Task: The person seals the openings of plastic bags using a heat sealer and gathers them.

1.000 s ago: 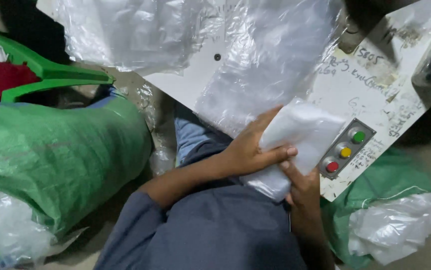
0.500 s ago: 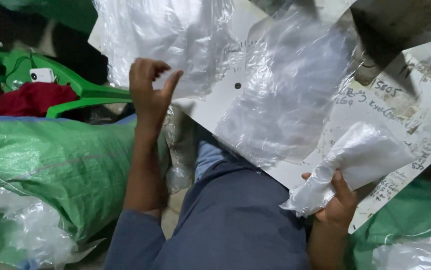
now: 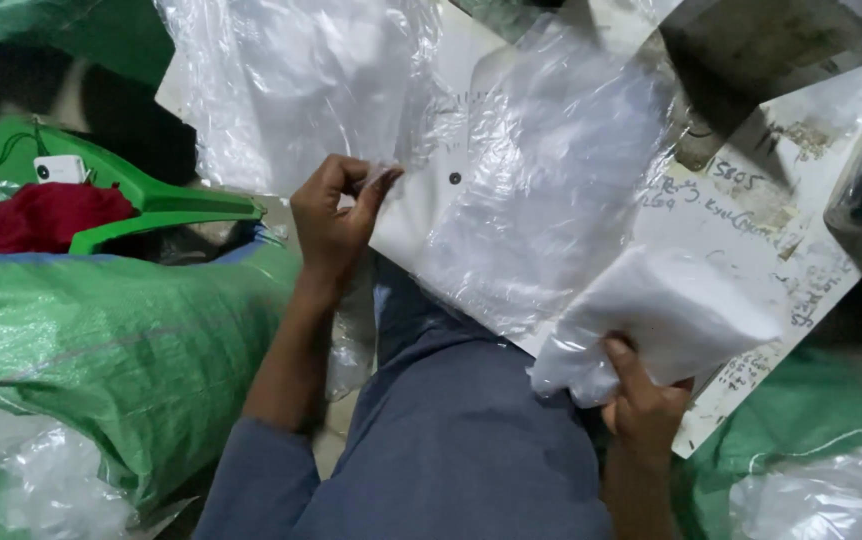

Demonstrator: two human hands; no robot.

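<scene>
My left hand (image 3: 334, 222) pinches the lower edge of a clear plastic bag (image 3: 291, 90) that lies on the left part of a white board (image 3: 751, 250). My right hand (image 3: 641, 400) grips a folded white item in plastic wrap (image 3: 661, 320) at the board's lower right edge. Another clear plastic bag (image 3: 551, 190) lies spread over the middle of the board. My legs in grey-blue trousers (image 3: 461, 440) sit below the board.
A large green woven sack (image 3: 101, 350) lies at the left, crumpled clear plastic (image 3: 41, 480) below it. A green plastic chair (image 3: 151, 205) holds red cloth (image 3: 41, 215) and a small white device (image 3: 59, 168). More green sacking and plastic (image 3: 811, 480) lie at the lower right.
My left hand let go of the white packet, reached up left and took the edge of the clear bag. My right hand carried the packet to the right.
</scene>
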